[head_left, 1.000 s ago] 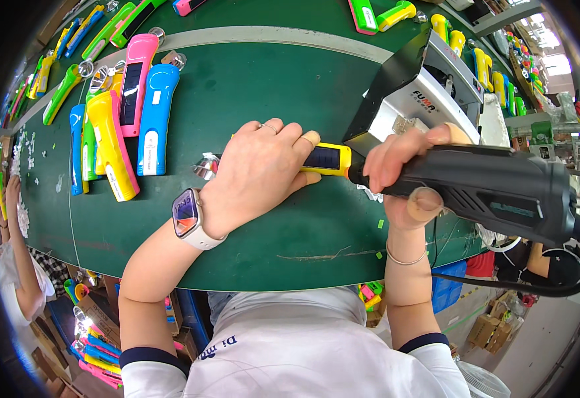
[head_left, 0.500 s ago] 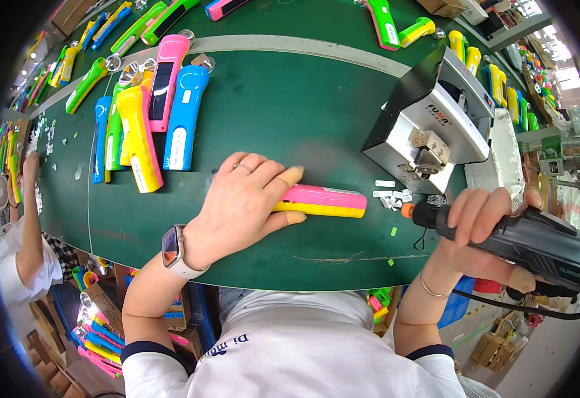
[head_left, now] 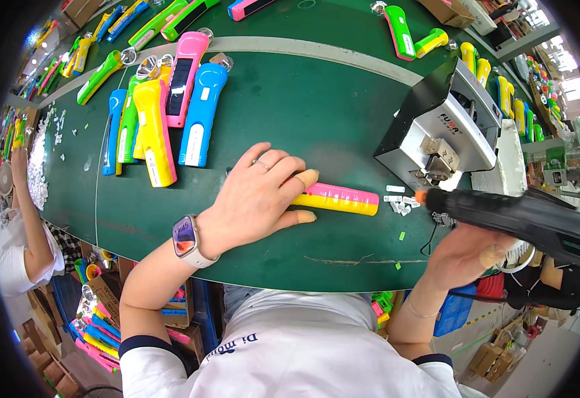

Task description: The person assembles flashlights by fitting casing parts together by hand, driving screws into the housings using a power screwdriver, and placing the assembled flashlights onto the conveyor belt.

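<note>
My left hand [head_left: 257,196] is closed around a pink-and-yellow flashlight [head_left: 346,200], which lies on the green table with its ridged yellow side showing. Its end under my palm is hidden. At the right, my right hand [head_left: 465,255] is under a black electric screwdriver [head_left: 525,217] with an orange tip. The tool covers most of its fingers; the thumb shows below. That tip points left, towards several small white parts [head_left: 396,199] on the table. Beyond them stands a black-and-silver screw feeder [head_left: 429,132].
Several colourful flashlights, one of them blue [head_left: 202,116], are grouped at the upper left. More lie across the pale strip [head_left: 290,45] at the back. A white foam block [head_left: 502,156] stands right of the feeder. Another person's arm [head_left: 30,219] reaches in at the far left.
The flashlight has rolled under my left hand, from its pink labelled side to its ridged yellow side. My right hand's fingers have moved from over the screwdriver to behind and beneath it.
</note>
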Available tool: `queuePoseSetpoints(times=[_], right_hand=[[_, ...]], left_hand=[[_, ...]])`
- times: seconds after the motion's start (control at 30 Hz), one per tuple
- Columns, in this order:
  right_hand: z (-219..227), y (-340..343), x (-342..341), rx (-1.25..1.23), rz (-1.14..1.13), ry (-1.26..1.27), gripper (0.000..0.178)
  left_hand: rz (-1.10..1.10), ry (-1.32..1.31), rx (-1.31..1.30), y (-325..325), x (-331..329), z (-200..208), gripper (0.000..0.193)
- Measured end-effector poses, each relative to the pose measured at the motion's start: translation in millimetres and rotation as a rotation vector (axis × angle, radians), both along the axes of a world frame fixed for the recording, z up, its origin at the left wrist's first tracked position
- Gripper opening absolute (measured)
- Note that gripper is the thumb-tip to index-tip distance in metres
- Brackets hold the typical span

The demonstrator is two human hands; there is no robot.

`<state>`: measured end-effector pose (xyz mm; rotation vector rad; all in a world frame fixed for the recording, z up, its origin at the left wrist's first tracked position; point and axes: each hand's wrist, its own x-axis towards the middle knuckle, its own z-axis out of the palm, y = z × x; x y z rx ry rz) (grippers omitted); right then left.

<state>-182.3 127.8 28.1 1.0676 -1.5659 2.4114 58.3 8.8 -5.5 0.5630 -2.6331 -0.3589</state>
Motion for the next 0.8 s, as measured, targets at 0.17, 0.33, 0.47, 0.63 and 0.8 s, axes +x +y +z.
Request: queuePoseSetpoints(times=[0.17, 0.33, 0.47, 0.63, 0.8], right_hand=[[-29.7, 29.7, 16.2, 0.467, 0.204, 0.625, 0.055], [-32.1, -16.5, 47.4, 0.835, 0.444, 0.879, 0.043], [-38.3, -22.1, 44.4, 0.873, 0.551, 0.797, 0.037], [-34.8, -32.5, 41.8, 0.880, 0.569, 0.767, 0.028], [-35.1, -49.1, 14.8, 1.317, 0.969, 0.121, 0.030]], left_hand=[[0.010, 0.032, 0.000, 4.4, 2.9, -3.7, 0.046], [0.010, 0.052, 0.024, 4.5, -1.2, -5.3, 0.044], [0.009, -0.023, -0.008, 4.9, 0.2, -4.0, 0.044], [-0.026, 0.004, -0.009, -7.2, -3.5, -6.0, 0.049], [-0.160, -0.017, -0.210, -9.5, -5.5, 5.2, 0.054]])
